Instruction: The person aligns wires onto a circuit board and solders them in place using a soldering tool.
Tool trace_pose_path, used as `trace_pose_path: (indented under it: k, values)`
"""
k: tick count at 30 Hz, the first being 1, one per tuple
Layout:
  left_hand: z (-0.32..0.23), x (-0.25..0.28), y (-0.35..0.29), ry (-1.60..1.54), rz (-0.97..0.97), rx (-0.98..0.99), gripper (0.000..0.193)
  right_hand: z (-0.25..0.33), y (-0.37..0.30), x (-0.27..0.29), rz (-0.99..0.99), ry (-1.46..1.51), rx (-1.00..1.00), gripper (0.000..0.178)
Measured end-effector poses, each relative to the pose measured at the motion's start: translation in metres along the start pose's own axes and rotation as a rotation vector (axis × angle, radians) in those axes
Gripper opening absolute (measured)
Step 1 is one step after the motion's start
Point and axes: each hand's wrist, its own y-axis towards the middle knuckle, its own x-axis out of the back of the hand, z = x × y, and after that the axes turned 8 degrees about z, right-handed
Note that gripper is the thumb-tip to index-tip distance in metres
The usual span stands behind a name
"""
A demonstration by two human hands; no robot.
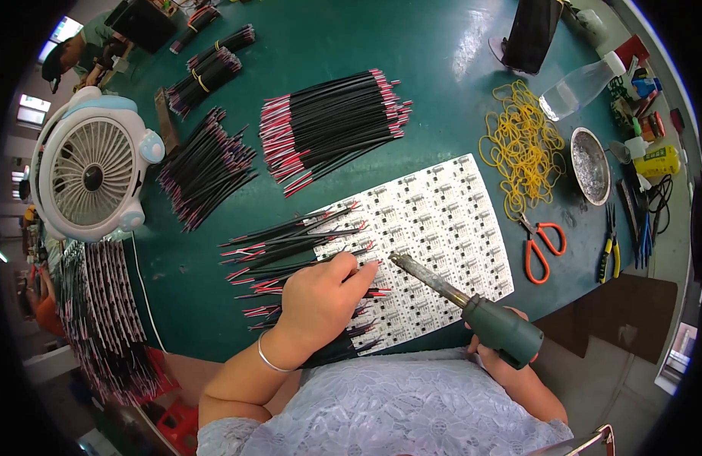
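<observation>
My left hand (pixel 316 300) pinches a thin wire over the left part of a white circuit board panel (pixel 442 220); its fingers hide most of that wire. In my right hand (pixel 488 356) is a soldering iron (pixel 503 330) with a thick dark green handle, which covers much of the hand. The iron's metal tip points up and left, close to my left fingertips above the panel. Black sleeved wires (pixel 282 242) with red and white ends lie in a row along the panel's left edge, above and below my left hand.
On the green table (pixel 412 38) lie a large wire stack (pixel 335 114), a looser wire pile (pixel 206 171), yellow rubber bands (pixel 522 144), a metal bowl (pixel 591 167), orange-handled scissors (pixel 535 262) and pliers (pixel 609 251). A fan (pixel 92 175) stands left; another person (pixel 81 57) is at far left.
</observation>
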Motion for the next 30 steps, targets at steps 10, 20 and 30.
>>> trace_pose_path:
  k: [10,20,30]
  values:
    - [-0.002,-0.002,0.0,0.04,-0.012,-0.021,0.035,0.012,0.008,-0.003,-0.005,-0.168,-0.116,0.025]
    - [-0.005,-0.002,0.0,0.042,0.013,0.005,0.038,0.026,0.017,0.001,-0.02,-0.299,-0.157,0.029]
    - [-0.004,-0.002,-0.001,0.016,0.025,0.012,0.041,0.019,0.012,0.001,-0.001,-0.207,-0.085,0.026]
